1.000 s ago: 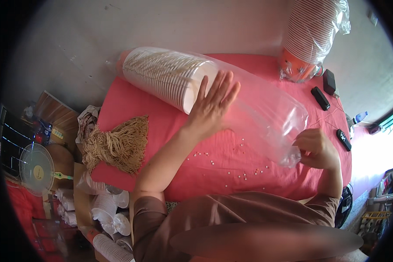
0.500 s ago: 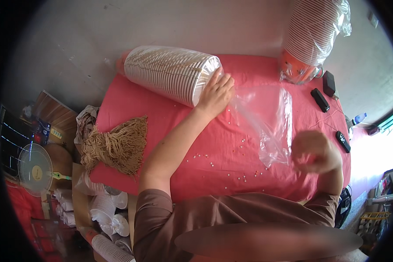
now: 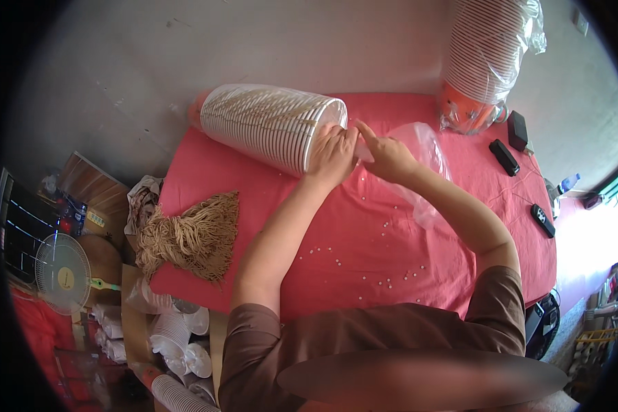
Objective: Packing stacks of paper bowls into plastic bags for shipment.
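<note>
A long stack of nested paper tubs point(image 3: 268, 130) with white rims lies on its side on the red-covered table, wrapped in a clear plastic bag point(image 3: 429, 161). Its orange-red bottom end faces far left. My left hand point(image 3: 333, 154) presses at the open mouth end, fingers closed on the gathered plastic. Beside it, almost touching, my right hand point(image 3: 388, 156) pinches the bag's neck with the index finger stretched out. The bag's loose end spreads over the cloth beyond the right wrist; the fingertips are partly hidden.
A bundle of tan cords point(image 3: 189, 237) lies at the table's left. Another bagged tub stack point(image 3: 484, 55) stands at the far right, near black devices point(image 3: 504, 158) and a remote point(image 3: 542, 220). Small white beads point(image 3: 389, 283) are scattered in front. A carton point(image 3: 134, 305) holds more wrapped tubs below left.
My right hand has swung from the table's right side in to the bag's neck next to my left hand. The loose plastic has folded up. My left hand stays at the stack's end.
</note>
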Demonstrator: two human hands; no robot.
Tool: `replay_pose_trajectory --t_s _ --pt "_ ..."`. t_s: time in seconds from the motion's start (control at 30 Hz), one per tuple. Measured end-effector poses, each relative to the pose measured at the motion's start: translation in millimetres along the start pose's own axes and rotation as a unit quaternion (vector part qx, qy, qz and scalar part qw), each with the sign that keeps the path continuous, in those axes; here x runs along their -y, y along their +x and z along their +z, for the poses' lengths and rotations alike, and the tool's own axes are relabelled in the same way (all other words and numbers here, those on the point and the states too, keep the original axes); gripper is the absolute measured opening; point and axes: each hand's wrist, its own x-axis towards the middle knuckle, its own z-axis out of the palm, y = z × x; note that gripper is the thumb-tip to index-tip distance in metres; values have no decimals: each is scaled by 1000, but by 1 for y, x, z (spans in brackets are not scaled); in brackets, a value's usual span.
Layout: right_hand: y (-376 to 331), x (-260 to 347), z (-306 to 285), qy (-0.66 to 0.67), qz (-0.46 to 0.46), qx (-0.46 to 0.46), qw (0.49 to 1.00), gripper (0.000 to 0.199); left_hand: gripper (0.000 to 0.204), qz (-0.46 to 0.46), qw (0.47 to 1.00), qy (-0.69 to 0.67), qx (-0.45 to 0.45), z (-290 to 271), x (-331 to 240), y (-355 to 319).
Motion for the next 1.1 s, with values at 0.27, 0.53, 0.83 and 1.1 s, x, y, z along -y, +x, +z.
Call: replay_pose_trajectory --t_s 0.27,0.53,0.83,1.1 --pt "21 -50 -6 380 106 179 901 24 63 33 999 -25 -2 -13 -13 -4" --pt "17 -65 -2 405 -100 182 890 39 24 34 998 29 -47 8 -9 -9" --pt "-8 -60 -45 215 -25 101 971 51 17 65 995 -39 -58 3 -12 -9" --pt "-47 40 -36 -113 -189 -159 962 57 7 -12 998 -18 -65 13 -7 -10"
